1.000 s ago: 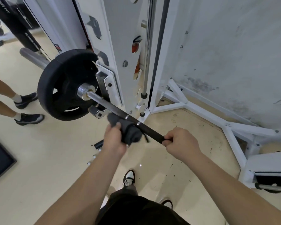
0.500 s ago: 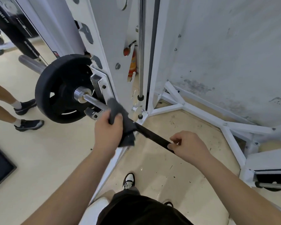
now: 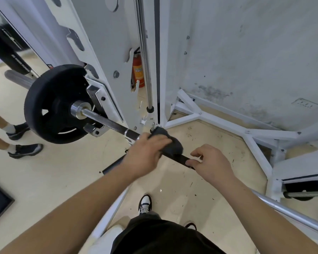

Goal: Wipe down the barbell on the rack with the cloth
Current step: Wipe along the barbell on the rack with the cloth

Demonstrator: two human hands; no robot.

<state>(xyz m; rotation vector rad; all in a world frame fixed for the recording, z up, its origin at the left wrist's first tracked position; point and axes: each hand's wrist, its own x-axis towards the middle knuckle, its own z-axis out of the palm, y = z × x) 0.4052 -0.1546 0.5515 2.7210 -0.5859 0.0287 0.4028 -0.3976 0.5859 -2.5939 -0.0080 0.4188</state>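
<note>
The barbell runs from a black weight plate at nine o'clock down toward the centre, resting in the white rack. Its bare steel shaft gives way to a dark section that passes under both hands.

The left hand sits at the centre, its fingers curled together and clamped on the dark grey cloth, which is bunched around the bar. The cloth bulges out past the fingertips toward two o'clock, covering the bar just beside the knuckles.

The right hand lies just toward three o'clock of the cloth, near it but not touching. Its fingers are bent and slightly apart; the thumb and forefinger pinch the dark bar lightly, the others lifted above it.

A red fire extinguisher stands behind the rack at twelve o'clock.
</note>
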